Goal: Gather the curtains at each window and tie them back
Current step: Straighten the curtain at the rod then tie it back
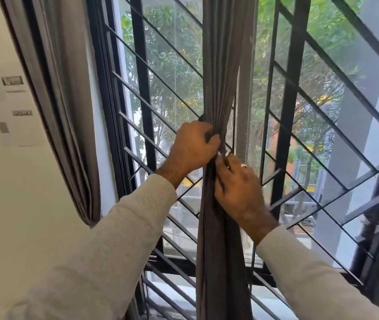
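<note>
Long dark grey fabric curtain [220,88] bunched mid-window against black metal grille [287,112]; left hand [193,146] clenched round the gather; right hand [237,183] pinching folds just below; soft, light, likely slippy; best held at the waist.

Head view looks forward, close to the barred window [299,112]
</note>
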